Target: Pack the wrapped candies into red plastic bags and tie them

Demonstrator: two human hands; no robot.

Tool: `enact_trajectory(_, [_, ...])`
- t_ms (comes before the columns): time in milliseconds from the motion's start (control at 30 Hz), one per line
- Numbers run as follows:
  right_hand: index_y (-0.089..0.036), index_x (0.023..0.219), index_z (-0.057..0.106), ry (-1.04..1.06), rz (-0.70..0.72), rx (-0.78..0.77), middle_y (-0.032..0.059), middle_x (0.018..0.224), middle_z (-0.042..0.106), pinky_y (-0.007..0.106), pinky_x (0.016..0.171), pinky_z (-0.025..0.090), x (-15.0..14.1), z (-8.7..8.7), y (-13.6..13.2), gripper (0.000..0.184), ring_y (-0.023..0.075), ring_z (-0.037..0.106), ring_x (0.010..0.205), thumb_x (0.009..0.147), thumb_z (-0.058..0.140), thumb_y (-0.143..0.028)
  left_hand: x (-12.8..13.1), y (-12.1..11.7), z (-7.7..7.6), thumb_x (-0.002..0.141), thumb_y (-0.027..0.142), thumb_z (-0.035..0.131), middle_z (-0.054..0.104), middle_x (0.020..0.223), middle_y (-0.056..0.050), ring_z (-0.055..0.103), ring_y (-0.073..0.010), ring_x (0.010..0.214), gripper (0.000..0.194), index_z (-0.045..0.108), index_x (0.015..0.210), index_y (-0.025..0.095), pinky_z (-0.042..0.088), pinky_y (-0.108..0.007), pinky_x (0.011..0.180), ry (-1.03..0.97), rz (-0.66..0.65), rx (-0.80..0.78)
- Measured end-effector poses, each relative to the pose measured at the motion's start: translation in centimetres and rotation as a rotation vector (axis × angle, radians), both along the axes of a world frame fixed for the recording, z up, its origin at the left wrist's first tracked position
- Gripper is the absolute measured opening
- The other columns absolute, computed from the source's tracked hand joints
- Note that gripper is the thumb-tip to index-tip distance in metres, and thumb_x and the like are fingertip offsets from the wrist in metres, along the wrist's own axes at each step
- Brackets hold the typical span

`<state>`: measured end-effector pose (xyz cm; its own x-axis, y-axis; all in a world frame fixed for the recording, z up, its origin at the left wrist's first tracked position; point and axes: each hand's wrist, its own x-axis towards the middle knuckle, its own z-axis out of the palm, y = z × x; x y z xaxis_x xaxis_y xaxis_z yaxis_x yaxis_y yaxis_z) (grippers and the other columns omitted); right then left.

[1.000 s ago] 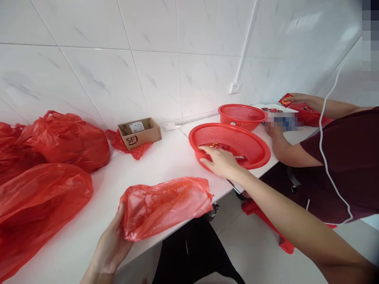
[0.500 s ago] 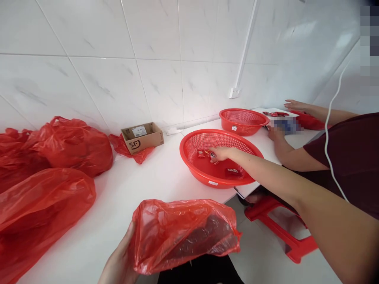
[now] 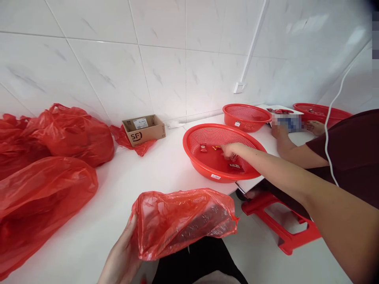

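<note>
My left hand [image 3: 122,254] grips the edge of a thin red plastic bag [image 3: 180,221] that hangs past the front edge of the white table [image 3: 142,173]. My right hand [image 3: 232,150] reaches into the big red plastic basket [image 3: 192,148], fingers pinched down among several small red packets [image 3: 203,148] on its bottom. What the fingers hold is too small to name.
Full red bags [image 3: 44,173] pile up at the left. A small cardboard box [image 3: 145,128] stands by the tiled wall. A second red basket [image 3: 245,116] and a third [image 3: 319,112] lie farther right, where another person's arm [image 3: 291,150] rests. A red stool [image 3: 281,227] stands below.
My right hand moved from the near rim into the basket and then a little rightward among the packets. The bag slid off the table edge toward me. The other person lowered their far hand.
</note>
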<state>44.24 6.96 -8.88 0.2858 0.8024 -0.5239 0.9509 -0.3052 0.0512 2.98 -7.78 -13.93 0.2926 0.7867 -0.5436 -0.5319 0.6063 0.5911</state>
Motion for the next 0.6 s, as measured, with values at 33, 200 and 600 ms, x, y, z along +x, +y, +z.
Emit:
enact_trajectory(33, [-0.015, 0.117, 0.058, 0.019, -0.014, -0.004, 0.0066, 0.108, 0.062, 0.034, 0.075, 0.055, 0.0, 0.2, -0.2, 0.03, 0.0162, 0.063, 0.087, 0.094, 0.058, -0.034, 0.0, 0.0, 0.0, 0.086, 0.04, 0.064, 0.071, 0.12, -0.005, 0.064, -0.0295, 0.115, 0.055, 0.051, 0.139, 0.033, 0.051, -0.04, 0.1, 0.016, 0.003, 0.018])
enact_trajectory(200, [-0.01, 0.122, 0.051, 0.17, -0.015, 0.108, 0.0098, 0.094, 0.065, 0.029, 0.064, 0.052, -1.3, 3.1, -0.9, 0.039, 0.017, 0.064, 0.075, 0.085, 0.061, -0.015, 0.4, -0.2, 0.4, 0.081, 0.042, 0.07, 0.068, 0.125, -0.005, 0.062, -0.0294, 0.117, 0.062, 0.049, 0.139, 0.034, 0.052, -0.036, 0.097, 0.133, 0.055, 0.112])
enact_trajectory(600, [-0.031, 0.108, 0.053, 0.662, 0.645, 0.471, 0.0043, 0.1, 0.065, 0.039, 0.061, 0.054, -19.0, 0.6, -12.6, 0.035, 0.0258, 0.065, 0.079, 0.076, 0.061, -0.022, 3.8, -1.5, 2.3, 0.085, 0.038, 0.066, 0.057, 0.14, -0.003, 0.058, -0.0238, 0.121, 0.067, 0.037, 0.146, 0.038, 0.049, -0.035, 0.099, 0.192, 0.027, 0.331])
